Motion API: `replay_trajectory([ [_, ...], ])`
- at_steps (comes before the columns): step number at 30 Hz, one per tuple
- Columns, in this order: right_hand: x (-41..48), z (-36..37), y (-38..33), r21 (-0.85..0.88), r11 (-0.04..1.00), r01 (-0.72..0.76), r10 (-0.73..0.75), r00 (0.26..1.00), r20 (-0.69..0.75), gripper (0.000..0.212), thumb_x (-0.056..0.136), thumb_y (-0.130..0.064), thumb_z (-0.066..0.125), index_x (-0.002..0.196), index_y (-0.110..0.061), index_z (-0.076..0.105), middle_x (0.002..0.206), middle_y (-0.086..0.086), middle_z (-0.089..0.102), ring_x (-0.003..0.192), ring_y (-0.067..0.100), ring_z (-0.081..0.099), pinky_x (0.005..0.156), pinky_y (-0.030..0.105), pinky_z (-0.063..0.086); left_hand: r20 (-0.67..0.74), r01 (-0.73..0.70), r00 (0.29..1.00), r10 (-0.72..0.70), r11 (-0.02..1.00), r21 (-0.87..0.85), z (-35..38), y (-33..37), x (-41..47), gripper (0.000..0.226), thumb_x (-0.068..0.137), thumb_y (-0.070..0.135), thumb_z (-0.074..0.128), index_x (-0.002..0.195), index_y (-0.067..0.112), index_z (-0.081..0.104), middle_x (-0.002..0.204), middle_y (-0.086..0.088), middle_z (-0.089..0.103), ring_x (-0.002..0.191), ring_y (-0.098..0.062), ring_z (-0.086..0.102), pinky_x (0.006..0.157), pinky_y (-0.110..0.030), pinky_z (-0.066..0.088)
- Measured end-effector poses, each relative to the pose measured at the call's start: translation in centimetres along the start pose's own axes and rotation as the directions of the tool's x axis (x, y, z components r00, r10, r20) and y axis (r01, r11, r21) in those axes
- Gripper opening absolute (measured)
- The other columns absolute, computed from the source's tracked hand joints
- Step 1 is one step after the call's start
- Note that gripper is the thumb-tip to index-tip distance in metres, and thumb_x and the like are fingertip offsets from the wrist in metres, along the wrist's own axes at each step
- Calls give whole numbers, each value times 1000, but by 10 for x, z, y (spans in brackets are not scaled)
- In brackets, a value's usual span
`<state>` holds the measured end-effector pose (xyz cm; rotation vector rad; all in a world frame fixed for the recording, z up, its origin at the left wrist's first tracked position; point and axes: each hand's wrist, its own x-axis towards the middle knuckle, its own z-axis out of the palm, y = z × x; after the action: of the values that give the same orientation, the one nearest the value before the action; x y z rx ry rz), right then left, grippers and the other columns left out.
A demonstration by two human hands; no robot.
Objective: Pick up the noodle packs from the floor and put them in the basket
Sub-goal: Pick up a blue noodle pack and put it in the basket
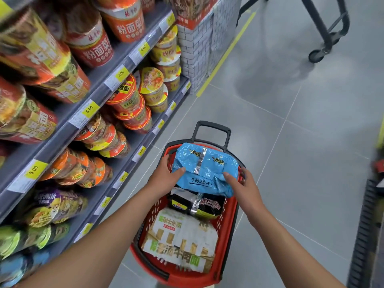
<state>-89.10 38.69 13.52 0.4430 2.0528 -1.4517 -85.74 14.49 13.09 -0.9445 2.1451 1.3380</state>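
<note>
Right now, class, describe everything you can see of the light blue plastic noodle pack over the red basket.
The light blue plastic noodle pack is a soft, crinkled wrapper with a silver seam strip down its middle, black printed characters and small yellow logos. It lies flat, seam up, over the far end of the red plastic basket, above a black noodle pack. The left hand grips its left edge, the right hand its right edge, thumbs on top.

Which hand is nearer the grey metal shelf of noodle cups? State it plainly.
Left. The left hand holds the blue plastic noodle pack at its shelf-side edge, beside the grey metal shelf. The right hand holds the opposite edge, across the red plastic basket.
</note>
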Motion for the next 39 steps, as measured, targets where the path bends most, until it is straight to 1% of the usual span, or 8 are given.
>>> replay_trajectory([
  [2,-14,-2,-14,-33,999,32,-32,999,-22,42,89,-43,72,125,-37,49,121,-9,64,104,10,69,82,27,61,-11,1,1000,-1,1000,-7,-9,7,-18,86,89,52,67,158,27,22,156,2,44,140,-22,46,116,-47,39],
  [4,-34,-5,-33,-114,990,79,-85,995,-56,50,88,-45,73,132,-35,50,131,-10,52,118,10,57,100,33,50,-27,-9,1000,8,1000,-10,-19,15,-41,79,94,44,66,157,25,23,157,-1,42,142,-22,43,115,-40,37],
  [9,-85,-10,-79,-271,947,171,-199,977,-80,58,93,-36,71,143,-17,48,119,-7,44,112,6,41,99,27,35,-82,-71,994,71,997,3,-48,31,-99,78,97,42,63,159,26,20,164,1,31,148,-22,34,114,-37,33],
  [16,-197,-9,-135,-400,882,251,-292,955,-44,87,88,-55,68,157,-19,30,161,3,34,149,23,31,121,46,31,-106,-217,970,217,976,11,-105,43,-213,76,98,40,61,160,30,17,167,2,24,152,-19,25,120,-39,27],
  [24,-377,-1,-185,-475,737,482,-512,856,74,88,87,-57,68,159,-25,28,166,-1,24,154,19,19,125,43,22,-210,-419,881,425,905,72,-185,18,-386,77,97,39,64,160,27,21,160,14,28,146,-6,29,115,-28,26],
  [29,-479,4,-208,-494,619,611,-590,777,222,103,71,-82,52,158,-32,26,165,-6,25,152,15,22,124,47,26,-297,-483,830,472,875,40,-225,-11,-500,66,96,40,65,148,49,25,155,19,30,147,-9,32,120,-38,31],
  [32,-514,-2,-223,-512,530,676,-611,723,322,103,74,-81,57,159,-36,22,168,-6,18,154,13,16,123,38,20,-343,-497,796,499,862,100,-243,-27,-552,70,94,48,63,153,41,27,158,9,38,145,-11,36,120,-41,33],
  [39,-575,-2,-256,-447,313,838,-714,518,471,101,75,-84,54,159,-40,17,167,-18,12,155,8,12,124,44,21,-467,-479,704,535,843,244,-248,-44,-649,78,96,52,59,158,43,14,167,16,15,147,3,15,120,-28,21],
])
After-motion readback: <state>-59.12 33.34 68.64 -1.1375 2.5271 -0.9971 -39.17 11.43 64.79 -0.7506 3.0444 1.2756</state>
